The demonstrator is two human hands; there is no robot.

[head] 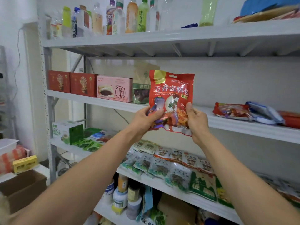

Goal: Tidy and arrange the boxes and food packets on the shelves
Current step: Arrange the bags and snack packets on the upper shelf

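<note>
I hold a red spice packet [171,93] upright in front of the middle shelf [243,125]. My left hand [146,118] grips its lower left corner and my right hand [197,120] grips its lower right edge. Behind it on the same shelf, from the left, stand two red boxes [71,82], a pink cake box [114,88] and a green-and-tan pouch [141,88], partly hidden by the packet. At the right end of that shelf lies a loose pile of packets [248,113].
The top shelf [178,38] carries several bottles [116,17]. One shelf down lie several small snack packets [170,166] and a green-white box [68,131]. Jars [123,195] stand on the lowest shelf. An open cardboard box [22,189] sits at lower left.
</note>
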